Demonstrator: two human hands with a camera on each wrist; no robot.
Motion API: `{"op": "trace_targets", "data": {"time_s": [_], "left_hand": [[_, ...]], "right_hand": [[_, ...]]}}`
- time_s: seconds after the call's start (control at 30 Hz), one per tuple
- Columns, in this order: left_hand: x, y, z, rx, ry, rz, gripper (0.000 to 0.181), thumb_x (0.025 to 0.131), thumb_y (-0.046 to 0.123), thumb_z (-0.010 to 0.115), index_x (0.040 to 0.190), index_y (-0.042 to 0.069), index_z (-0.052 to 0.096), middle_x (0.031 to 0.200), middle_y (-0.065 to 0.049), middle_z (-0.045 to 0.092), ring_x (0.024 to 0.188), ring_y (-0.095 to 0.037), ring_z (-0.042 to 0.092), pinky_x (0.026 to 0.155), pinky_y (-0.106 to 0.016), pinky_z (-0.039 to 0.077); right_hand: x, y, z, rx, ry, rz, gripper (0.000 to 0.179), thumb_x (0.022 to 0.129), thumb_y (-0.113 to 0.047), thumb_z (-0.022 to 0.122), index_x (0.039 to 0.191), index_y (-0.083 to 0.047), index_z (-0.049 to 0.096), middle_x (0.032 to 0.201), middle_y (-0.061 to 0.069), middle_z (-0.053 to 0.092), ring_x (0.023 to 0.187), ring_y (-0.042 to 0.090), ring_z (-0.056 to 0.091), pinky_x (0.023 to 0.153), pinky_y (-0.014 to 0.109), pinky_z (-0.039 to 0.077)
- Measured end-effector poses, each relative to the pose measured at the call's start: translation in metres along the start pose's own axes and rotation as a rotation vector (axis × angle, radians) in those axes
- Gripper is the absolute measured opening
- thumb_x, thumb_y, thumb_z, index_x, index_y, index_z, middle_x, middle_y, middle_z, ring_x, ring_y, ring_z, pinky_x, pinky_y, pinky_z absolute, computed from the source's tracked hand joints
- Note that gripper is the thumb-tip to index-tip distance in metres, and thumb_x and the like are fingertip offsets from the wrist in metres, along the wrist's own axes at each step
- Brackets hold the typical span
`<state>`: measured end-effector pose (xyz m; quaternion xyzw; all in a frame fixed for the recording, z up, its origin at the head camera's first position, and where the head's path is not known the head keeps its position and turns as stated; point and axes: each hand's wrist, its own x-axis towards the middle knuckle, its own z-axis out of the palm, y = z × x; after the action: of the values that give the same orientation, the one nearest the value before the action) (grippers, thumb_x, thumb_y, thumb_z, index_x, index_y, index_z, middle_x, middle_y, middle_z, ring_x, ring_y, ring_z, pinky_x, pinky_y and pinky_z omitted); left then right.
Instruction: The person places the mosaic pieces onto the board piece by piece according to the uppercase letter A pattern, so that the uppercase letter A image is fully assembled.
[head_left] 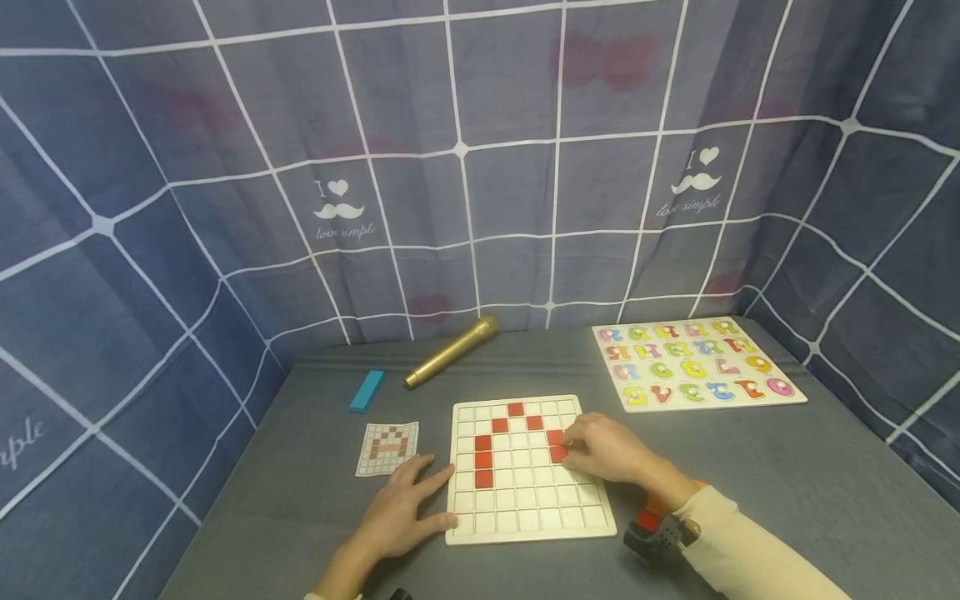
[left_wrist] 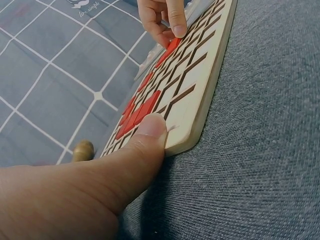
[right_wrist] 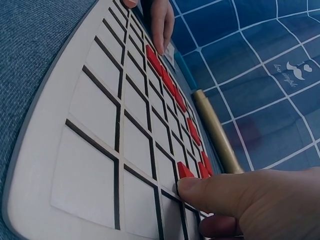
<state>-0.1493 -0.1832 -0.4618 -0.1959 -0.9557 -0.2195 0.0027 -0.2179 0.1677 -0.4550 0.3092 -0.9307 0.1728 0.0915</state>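
Note:
A white grid board (head_left: 517, 500) lies on the table with several red square tiles (head_left: 483, 460) set in it, forming two sloping and upright rows. My right hand (head_left: 607, 447) is at the board's right side, its thumb and fingertips pinching a red tile (right_wrist: 184, 170) in the right column. My left hand (head_left: 401, 512) lies spread at the board's left edge. In the left wrist view its thumb (left_wrist: 145, 135) rests on the board's near corner. Left of the board, beyond the left fingers, is a small pattern card (head_left: 387, 450) with a coloured grid.
A blue block (head_left: 367, 392) and a gold microphone-shaped stick (head_left: 450, 352) lie behind the card and board. At the back right is a number-and-letter puzzle board (head_left: 697, 367). Orange and red pieces (head_left: 651, 512) lie partly hidden under the right wrist. A checked curtain (head_left: 510, 192) encloses the table.

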Motion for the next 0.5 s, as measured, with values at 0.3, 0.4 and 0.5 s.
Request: {"op": "trace_targets", "data": {"time_s": [0.3,0.4,0.5], "left_hand": [[0.0002,-0.0013,0.0010,0.002,0.000,0.002,0.073,0.081,0.059,0.070,0.142,0.022,0.054,0.147,-0.018,0.046,0.138,-0.045,0.039,0.103,-0.067,0.039],[-0.0007,-0.0009,0.0003,0.006,-0.002,0.004,0.073,0.081,0.059,0.071,0.142,0.022,0.054,0.147,-0.019,0.046,0.138,-0.045,0.039,0.103,-0.067,0.039],[-0.0016,0.0005,-0.0011,0.006,-0.006,0.002,0.074,0.081,0.059,0.071,0.142,0.022,0.054,0.147,-0.019,0.046,0.138,-0.045,0.039,0.103,-0.067,0.039]], "right_hand": [[0.0001,-0.0011,0.0010,0.006,-0.011,0.017,0.019,0.077,-0.025,0.079,0.093,-0.015,0.076,0.086,-0.007,0.067,0.083,0.011,0.058,0.073,0.028,0.049],[0.0003,-0.0007,0.0018,0.004,-0.006,0.013,0.019,0.077,-0.025,0.080,0.093,-0.016,0.076,0.085,-0.007,0.066,0.082,0.009,0.057,0.072,0.028,0.049],[0.0007,-0.0003,0.0019,0.003,-0.007,0.019,0.019,0.076,-0.025,0.080,0.093,-0.016,0.076,0.086,-0.007,0.066,0.082,0.009,0.056,0.072,0.027,0.049]]}}
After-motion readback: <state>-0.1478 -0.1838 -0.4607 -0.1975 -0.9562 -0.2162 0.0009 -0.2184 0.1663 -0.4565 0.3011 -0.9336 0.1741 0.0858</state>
